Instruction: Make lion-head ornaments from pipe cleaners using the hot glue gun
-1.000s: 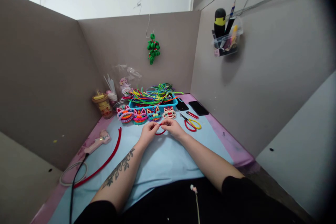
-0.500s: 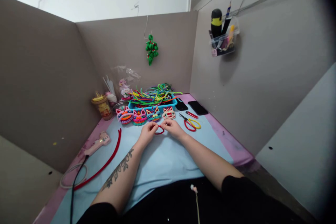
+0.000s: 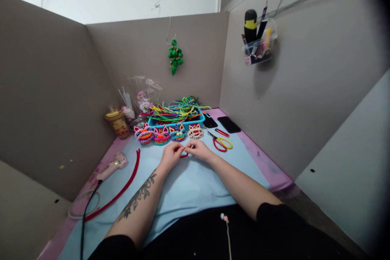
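Observation:
My left hand (image 3: 170, 156) and my right hand (image 3: 197, 150) meet over the light blue mat (image 3: 189, 187), fingers pinched on a short red pipe cleaner (image 3: 184, 155) bent into a small loop between them. Only a bit of the loop shows below my fingertips. Just beyond my hands stands a row of several colourful pipe-cleaner animal faces (image 3: 166, 133). Behind those, a blue tray (image 3: 176, 123) holds a heap of many-coloured pipe cleaners.
Red-and-yellow scissors (image 3: 222, 142) and two dark phones (image 3: 229, 124) lie to the right. A long red band (image 3: 122, 187), a pink glue gun (image 3: 113, 165) with its black cord and a white ring (image 3: 82, 205) lie left. A jar (image 3: 117, 122) stands in the back corner. Grey partition walls enclose the desk.
My hands have drawn closer together and the red loop between them has become smaller, now mostly hidden by my fingers. The view has shifted slightly.

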Demonstrator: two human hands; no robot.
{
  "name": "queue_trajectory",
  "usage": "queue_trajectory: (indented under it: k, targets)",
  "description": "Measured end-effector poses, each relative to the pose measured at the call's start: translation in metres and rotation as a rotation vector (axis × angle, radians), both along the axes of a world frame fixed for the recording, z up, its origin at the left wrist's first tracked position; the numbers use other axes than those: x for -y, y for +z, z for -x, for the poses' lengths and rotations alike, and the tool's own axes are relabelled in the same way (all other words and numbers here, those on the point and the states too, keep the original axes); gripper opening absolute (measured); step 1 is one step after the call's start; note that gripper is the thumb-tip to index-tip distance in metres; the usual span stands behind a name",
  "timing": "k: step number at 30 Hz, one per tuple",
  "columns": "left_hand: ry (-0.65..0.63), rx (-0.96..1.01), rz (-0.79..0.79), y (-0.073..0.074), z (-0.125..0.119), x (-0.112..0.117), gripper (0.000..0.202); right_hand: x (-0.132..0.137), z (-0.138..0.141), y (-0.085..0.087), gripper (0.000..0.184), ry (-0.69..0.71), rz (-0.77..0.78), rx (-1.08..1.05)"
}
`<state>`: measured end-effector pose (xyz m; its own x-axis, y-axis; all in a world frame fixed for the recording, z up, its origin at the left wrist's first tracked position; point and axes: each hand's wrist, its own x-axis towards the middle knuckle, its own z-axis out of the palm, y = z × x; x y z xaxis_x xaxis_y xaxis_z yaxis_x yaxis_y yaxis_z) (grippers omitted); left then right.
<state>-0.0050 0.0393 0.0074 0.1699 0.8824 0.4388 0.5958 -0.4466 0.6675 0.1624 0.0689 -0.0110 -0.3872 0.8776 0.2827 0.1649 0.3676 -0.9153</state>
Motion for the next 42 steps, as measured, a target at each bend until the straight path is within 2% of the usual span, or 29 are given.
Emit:
queue_trajectory:
  k: [7,14,17,21,25,28,33,35,38,42]
  targets:
    - [-0.009,0.028,0.084,0.0,-0.001,0.0,0.018,0.002,-0.001,0.002,0.016,-0.044,-0.44,0.225]
    - [-0.002,0.141,0.286,-0.006,0.0,-0.005,0.018,0.002,-0.005,0.007,0.013,-0.131,-0.895,0.66]
    - [0.038,0.21,0.363,-0.009,-0.001,-0.007,0.017,0.003,-0.002,0.006,0.017,-0.164,-1.0,0.76]
    - [0.055,0.391,0.507,-0.009,-0.004,-0.007,0.016,0.005,0.002,0.007,0.021,-0.21,-1.05,0.796]
    - [-0.001,0.602,0.629,-0.004,-0.004,-0.005,0.017,0.009,0.006,0.008,0.024,-0.251,-1.005,0.759]
    - [-0.039,0.699,0.644,0.0,-0.003,-0.003,0.016,0.01,0.004,0.008,0.021,-0.264,-0.89,0.606]
    - [0.011,0.841,0.7,0.004,0.0,-0.004,0.019,0.001,-0.008,0.009,0.02,-0.267,-0.494,0.075]
    - [0.019,0.853,0.711,0.002,0.001,-0.005,0.021,-0.002,-0.01,0.01,0.022,-0.232,-0.327,-0.032]
    - [0.02,0.811,0.709,0.0,0.001,-0.006,0.022,-0.001,-0.006,0.008,0.021,-0.164,-0.167,-0.058]
    - [-0.012,0.762,0.689,-0.001,-0.002,-0.003,0.024,0.004,0.003,0.003,0.017,-0.13,-0.154,-0.018]
